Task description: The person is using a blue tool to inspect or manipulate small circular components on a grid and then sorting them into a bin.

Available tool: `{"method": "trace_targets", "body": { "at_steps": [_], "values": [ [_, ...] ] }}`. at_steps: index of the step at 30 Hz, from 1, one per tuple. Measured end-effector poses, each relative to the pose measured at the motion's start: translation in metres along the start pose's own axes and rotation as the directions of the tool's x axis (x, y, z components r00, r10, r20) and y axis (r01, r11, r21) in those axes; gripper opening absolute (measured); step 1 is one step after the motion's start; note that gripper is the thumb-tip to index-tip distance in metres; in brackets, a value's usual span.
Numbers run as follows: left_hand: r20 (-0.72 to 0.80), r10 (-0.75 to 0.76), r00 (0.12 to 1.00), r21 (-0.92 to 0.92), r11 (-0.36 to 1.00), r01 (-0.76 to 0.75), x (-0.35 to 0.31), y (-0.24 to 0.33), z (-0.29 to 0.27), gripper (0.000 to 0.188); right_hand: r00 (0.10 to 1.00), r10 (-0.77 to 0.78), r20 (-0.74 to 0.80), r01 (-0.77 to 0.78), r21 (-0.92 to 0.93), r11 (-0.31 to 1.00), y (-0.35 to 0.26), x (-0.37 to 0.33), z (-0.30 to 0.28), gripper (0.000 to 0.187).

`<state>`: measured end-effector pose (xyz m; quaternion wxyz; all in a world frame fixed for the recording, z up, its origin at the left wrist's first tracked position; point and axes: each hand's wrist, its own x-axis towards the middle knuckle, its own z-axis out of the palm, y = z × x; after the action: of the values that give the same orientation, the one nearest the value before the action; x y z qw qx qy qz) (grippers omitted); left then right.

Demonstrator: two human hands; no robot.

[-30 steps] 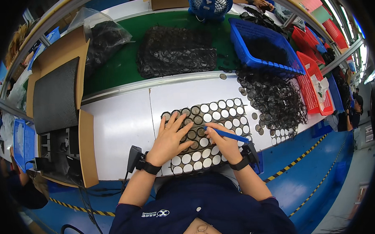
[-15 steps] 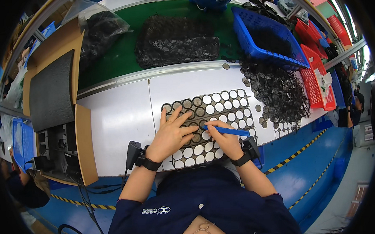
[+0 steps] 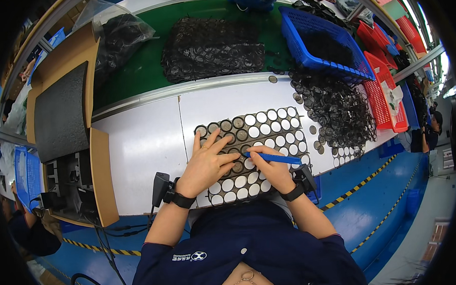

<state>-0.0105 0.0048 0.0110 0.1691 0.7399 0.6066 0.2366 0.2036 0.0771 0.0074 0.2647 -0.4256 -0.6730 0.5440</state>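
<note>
In front of me on the white table lies a flat sheet (image 3: 268,135) with rows of round spots. Many spots are white discs (image 3: 250,119); those at the upper left are grey-brown with black rings (image 3: 226,125) around them. My left hand (image 3: 201,168) lies spread on the left part of the sheet, fingers apart over the ringed spots. Between the fingers of my right hand (image 3: 273,173) is a slim blue pen-shaped tool (image 3: 286,158). Its tip end points left, close to my left fingertips, at a ringed spot near the middle. Whether the tip touches is hidden.
A heap of black rings and dark discs (image 3: 332,106) lies right of the sheet. Behind it stand a blue basket (image 3: 305,57) and a red basket (image 3: 379,99). More black ring sheets (image 3: 212,52) rest on the green surface. An open cardboard box (image 3: 102,177) stands left.
The whole picture has shifted very slightly. Both hands and the blue tool keep nearly the same place on the sheet.
</note>
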Motion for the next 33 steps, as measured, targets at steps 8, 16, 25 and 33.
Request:
{"method": "trace_targets", "body": {
  "at_steps": [8, 16, 25, 33],
  "values": [
    [-0.006, 0.019, 1.000, 0.006, 1.000, -0.019, 0.002, -0.003, 0.004, 0.025, 0.815, -0.578, 0.037, 0.485, -0.590, 0.646, -0.012, -0.007, 0.017, 0.018],
    [-0.027, 0.037, 0.999, 0.017, 0.999, -0.036, 0.003, -0.002, 0.000, 0.032, 0.829, -0.325, -0.455, 0.024, -0.551, 0.834, 0.004, 0.036, -0.105, 0.026],
    [-0.083, 0.011, 0.997, 0.121, 0.993, -0.001, 0.002, -0.005, 0.007, 0.042, 0.989, 0.144, 0.035, -0.148, 0.150, 0.978, -0.005, 0.039, 0.002, 0.028],
    [-0.075, -0.004, 0.997, 0.117, 0.993, 0.012, 0.002, -0.004, 0.005, 0.040, 0.986, 0.167, 0.025, -0.169, 0.157, 0.973, -0.006, 0.040, 0.004, 0.027]
  ]
}}
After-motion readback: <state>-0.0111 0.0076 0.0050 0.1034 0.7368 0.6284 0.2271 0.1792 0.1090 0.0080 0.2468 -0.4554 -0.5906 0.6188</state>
